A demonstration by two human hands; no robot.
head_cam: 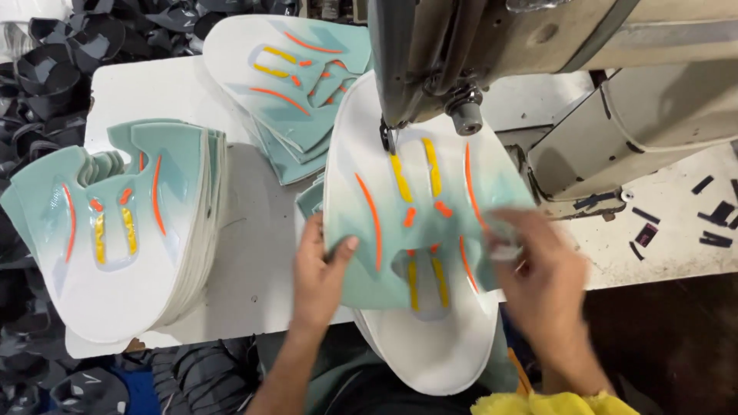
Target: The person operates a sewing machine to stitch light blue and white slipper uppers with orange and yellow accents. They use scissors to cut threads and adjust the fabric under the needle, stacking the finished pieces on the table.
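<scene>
Panels under inspection: two flat white-and-teal shoe-upper panels with orange and yellow stripes (419, 223), laid one over the other at the front of the white worktable (261, 230), directly below the needle (387, 138) of the beige industrial sewing machine (538, 46). The upper one fades from white at its far rounded end to teal at the near end; it carries curved orange streaks and paired yellow bars around a cut-out. The lower one shows only its white rounded end, which overhangs the table edge toward me.

My left hand (319, 277) grasps the upper panel's left edge, thumb on top, fingers beneath. My right hand (538, 284) is motion-blurred at the panel's right edge; it touches the material, but I cannot tell whether it is clenched on it or merely pressing.

Obscured items: the needle area is partly hidden by the machine head, and the machine itself is cut off at the top of the view. Small dark scraps (715, 219) lie on the table to the right, too small to identify.

No container is in view. Stock sits loose: a thick stack of matching panels (123, 230) at the table's left, a second, lower stack of similar panels (296, 77) at the far side. Dark moulded shoe parts (46, 77) are heaped beyond the table's left edge.
</scene>
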